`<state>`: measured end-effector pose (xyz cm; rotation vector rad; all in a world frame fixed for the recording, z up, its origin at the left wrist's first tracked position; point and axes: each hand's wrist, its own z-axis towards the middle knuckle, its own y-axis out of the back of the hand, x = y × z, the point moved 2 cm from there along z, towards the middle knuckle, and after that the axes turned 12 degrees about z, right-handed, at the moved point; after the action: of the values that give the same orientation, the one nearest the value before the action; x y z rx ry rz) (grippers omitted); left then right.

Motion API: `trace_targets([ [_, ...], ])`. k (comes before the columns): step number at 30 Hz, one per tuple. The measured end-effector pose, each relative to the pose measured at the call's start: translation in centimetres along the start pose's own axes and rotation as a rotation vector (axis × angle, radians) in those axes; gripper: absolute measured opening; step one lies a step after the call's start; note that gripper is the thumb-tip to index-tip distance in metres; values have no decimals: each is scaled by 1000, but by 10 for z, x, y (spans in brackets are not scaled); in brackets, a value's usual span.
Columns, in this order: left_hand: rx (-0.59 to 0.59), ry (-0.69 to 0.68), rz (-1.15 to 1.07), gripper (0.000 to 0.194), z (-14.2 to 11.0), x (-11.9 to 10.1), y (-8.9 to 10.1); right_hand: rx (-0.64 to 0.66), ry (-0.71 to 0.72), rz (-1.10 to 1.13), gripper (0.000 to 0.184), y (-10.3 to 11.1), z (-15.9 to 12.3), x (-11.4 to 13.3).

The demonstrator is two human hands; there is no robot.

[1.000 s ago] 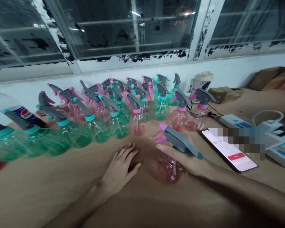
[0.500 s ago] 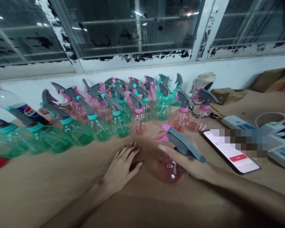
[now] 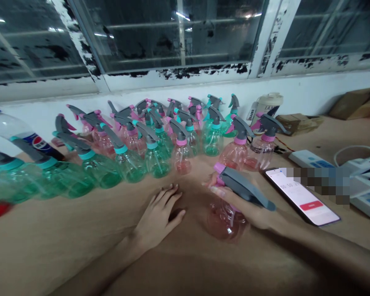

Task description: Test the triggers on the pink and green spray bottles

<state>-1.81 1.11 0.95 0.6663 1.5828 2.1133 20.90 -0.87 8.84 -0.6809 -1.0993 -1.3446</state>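
My right hand (image 3: 239, 203) is wrapped round the neck of a pink spray bottle (image 3: 226, 220) with a grey trigger head (image 3: 245, 190), which stands on the brown table (image 3: 64, 238). Its fingers curl under the trigger near the pink nozzle. My left hand (image 3: 158, 218) lies flat on the table just left of that bottle, fingers spread, holding nothing. Behind both hands stand several pink and green spray bottles (image 3: 156, 158) in rows along the wall.
A phone (image 3: 302, 197) with a lit screen lies to the right of the held bottle. Beyond it are a white power strip (image 3: 308, 158) and cable. A Pepsi bottle (image 3: 21, 137) lies at far left. A lidded cup (image 3: 267, 105) and cardboard boxes (image 3: 354, 100) sit by the wall.
My right hand's fingers have curled in closer round the spray head, and the bottle has shifted slightly right. My left hand has stayed flat in place.
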Motion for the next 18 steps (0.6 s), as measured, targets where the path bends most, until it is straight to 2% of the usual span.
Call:
trace_targets([
  [10,-24,0,-18,40,1,0,1,-167,57,-47,13,-3,2,-6],
  [18,-19,-3,-14,39,0,0,0,-114,30,-24,9,0,3,-3],
])
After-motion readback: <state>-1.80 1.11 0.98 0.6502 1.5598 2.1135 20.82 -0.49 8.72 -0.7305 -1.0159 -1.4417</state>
